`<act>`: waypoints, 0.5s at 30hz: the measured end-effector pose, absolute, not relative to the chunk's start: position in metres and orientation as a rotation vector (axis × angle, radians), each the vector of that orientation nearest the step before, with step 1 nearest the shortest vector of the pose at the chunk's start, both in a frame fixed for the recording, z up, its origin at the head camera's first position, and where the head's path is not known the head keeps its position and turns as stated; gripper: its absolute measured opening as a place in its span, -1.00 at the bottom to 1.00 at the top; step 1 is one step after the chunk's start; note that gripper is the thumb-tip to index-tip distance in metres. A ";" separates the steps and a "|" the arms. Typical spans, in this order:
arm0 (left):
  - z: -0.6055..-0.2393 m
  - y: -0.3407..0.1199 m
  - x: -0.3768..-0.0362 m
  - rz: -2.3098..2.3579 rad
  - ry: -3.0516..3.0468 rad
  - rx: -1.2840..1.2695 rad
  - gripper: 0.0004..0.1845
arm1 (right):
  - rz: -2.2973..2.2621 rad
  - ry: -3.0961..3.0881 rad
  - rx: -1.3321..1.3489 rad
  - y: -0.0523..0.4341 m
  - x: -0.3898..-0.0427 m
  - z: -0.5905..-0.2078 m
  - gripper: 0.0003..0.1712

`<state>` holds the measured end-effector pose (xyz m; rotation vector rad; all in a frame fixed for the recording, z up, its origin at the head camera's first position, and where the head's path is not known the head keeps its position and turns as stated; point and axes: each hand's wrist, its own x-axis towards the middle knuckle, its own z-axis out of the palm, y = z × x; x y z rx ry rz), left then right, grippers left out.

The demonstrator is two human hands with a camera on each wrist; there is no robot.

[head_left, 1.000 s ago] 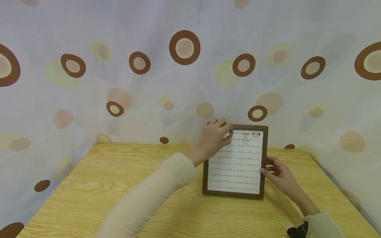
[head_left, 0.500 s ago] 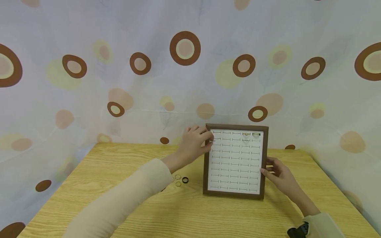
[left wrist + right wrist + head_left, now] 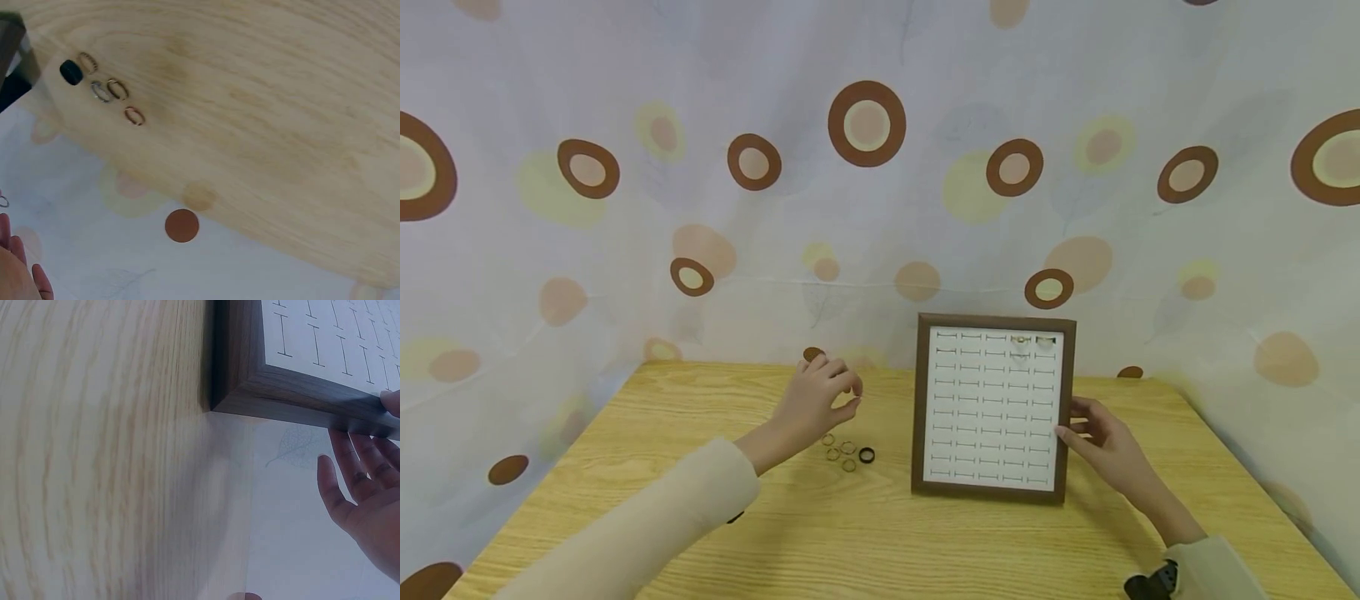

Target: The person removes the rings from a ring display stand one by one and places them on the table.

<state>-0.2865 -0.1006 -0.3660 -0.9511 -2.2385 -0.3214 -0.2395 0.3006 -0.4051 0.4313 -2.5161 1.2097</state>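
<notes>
Left hand [image 3: 816, 400] back over small rings [image 3: 842, 452]

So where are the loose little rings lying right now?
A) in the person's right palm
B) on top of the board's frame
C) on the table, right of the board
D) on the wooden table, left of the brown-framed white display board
D: the small gold-toned rings and one black ring lie on the light wooden table, left of the brown-framed white display board.

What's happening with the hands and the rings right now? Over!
Left hand fingers curled, above loose rings on the table; whether it holds one, unclear. Right hand steadies the ring display frame by its right edge. Nothing between.
</notes>
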 end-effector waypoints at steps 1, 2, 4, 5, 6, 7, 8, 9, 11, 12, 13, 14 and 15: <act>-0.370 -0.106 -0.286 -0.318 -2.255 -0.946 -0.84 | 1.209 -2.515 0.432 0.301 -0.239 -0.405 -0.49; -0.374 -0.110 -0.285 -0.323 -2.272 -0.943 -0.84 | 1.213 -2.515 0.433 0.301 -0.239 -0.405 -0.49; -0.382 -0.119 -0.282 -0.313 -2.308 -0.928 -0.84 | 1.218 -2.514 0.437 0.301 -0.239 -0.405 -0.49; -0.386 -0.123 -0.281 -0.308 -2.329 -0.918 -0.84 | 1.224 -2.512 0.441 0.301 -0.239 -0.405 -0.49; -0.390 -0.127 -0.280 -0.315 -2.348 -0.913 -0.84 | 1.229 -2.511 0.445 0.301 -0.239 -0.405 -0.49; -0.394 -0.131 -0.279 -0.331 -2.369 -0.909 -0.84 | 1.234 -2.510 0.447 0.301 -0.239 -0.405 -0.49; -0.397 -0.134 -0.277 -0.337 -2.386 -0.901 -0.83 | 1.237 -2.508 0.448 0.301 -0.240 -0.405 -0.49; -0.401 -0.137 -0.276 -0.338 -2.400 -0.894 -0.82 | 1.237 -2.506 0.450 0.301 -0.240 -0.405 -0.49; -0.408 -0.143 -0.274 -0.341 -2.432 -0.878 -0.81 | 1.237 -2.504 0.453 0.301 -0.240 -0.405 -0.49; -0.411 -0.145 -0.273 -0.342 -2.447 -0.869 -0.81 | 1.238 -2.502 0.453 0.301 -0.240 -0.405 -0.50; -0.414 -0.147 -0.273 -0.333 -2.462 -0.860 -0.81 | 1.240 -2.501 0.454 0.301 -0.239 -0.405 -0.50; -0.417 -0.149 -0.272 -0.328 -2.476 -0.853 -0.82 | 1.240 -2.501 0.455 0.301 -0.239 -0.405 -0.50; -0.420 -0.150 -0.272 -0.320 -2.490 -0.845 -0.82 | 1.244 -2.499 0.457 0.300 -0.239 -0.405 -0.49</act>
